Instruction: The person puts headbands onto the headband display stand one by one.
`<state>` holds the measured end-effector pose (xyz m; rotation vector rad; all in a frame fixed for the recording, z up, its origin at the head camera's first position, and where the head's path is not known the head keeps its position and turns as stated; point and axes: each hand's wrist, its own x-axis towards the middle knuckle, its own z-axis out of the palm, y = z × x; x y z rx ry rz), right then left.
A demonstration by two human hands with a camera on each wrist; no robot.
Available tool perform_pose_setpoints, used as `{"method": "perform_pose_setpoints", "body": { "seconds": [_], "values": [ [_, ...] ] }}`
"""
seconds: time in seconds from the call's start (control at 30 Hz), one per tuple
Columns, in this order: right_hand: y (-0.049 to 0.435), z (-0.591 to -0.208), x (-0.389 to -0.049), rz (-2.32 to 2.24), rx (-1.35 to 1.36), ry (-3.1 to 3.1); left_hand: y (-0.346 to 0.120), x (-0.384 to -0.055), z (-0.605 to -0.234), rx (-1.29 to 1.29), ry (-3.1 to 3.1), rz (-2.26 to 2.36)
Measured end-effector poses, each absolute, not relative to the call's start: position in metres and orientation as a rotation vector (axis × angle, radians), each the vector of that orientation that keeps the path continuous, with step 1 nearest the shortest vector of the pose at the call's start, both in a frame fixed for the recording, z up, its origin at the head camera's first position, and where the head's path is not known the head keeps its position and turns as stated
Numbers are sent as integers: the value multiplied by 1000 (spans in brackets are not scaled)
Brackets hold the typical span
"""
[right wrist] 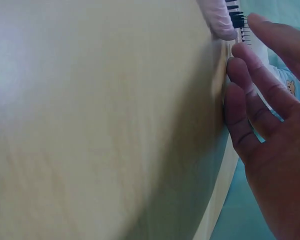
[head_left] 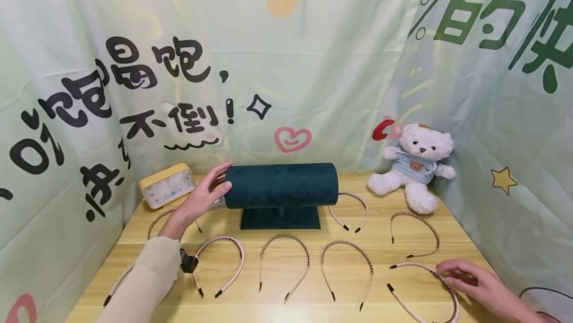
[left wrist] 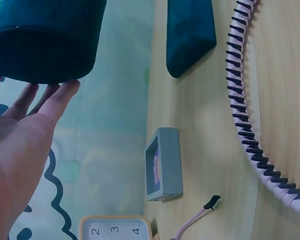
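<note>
A dark teal velvet roll stand lies crosswise at the back of the table, its cylinder raised on a flat-based foot. My left hand is at the cylinder's left end, fingers spread; in the left wrist view the fingertips touch the round end. At the front right, my right hand is beside a pale pink headband wound with dark coil, its open ends pointing left. In the right wrist view the thumb and fingertips are right at the band, fingers loosely bent and apart.
Several more coiled headbands, such as the one at centre, are spread over the wooden table. A yellow clock and a small grey box stand back left. A white teddy bear sits back right. Printed cloth walls the table.
</note>
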<state>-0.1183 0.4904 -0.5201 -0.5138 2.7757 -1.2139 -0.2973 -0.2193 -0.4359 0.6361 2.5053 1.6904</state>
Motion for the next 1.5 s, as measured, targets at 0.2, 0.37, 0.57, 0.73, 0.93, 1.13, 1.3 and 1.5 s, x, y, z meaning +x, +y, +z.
{"method": "perform_pose_setpoints", "body": {
  "seconds": [0.2,0.37,0.57,0.73,0.93,1.13,1.3,1.5],
  "values": [
    [489,-517,-120,-1207,-530,2733,-219,-297,-440,619,2468,1727],
    [486,-516,-121,-1192,-514,2720,-220,-297,-441,610,2449,1756],
    [483,-517,-123,-1175,-528,2765,-220,-296,-441,602,2441,1765],
    [481,-519,-124,-1159,-564,2812,-220,-296,-441,599,2441,1766],
    [478,-518,-125,-1149,-603,2869,-220,-296,-440,577,2434,1770],
    [478,-517,-125,-1134,-605,2887,-218,-298,-438,562,2384,1798],
    [478,-516,-125,-1148,-645,2903,-218,-300,-439,546,2364,1810],
    [478,-513,-126,-1172,-706,2943,-217,-300,-440,537,2368,1801]
  ]
}}
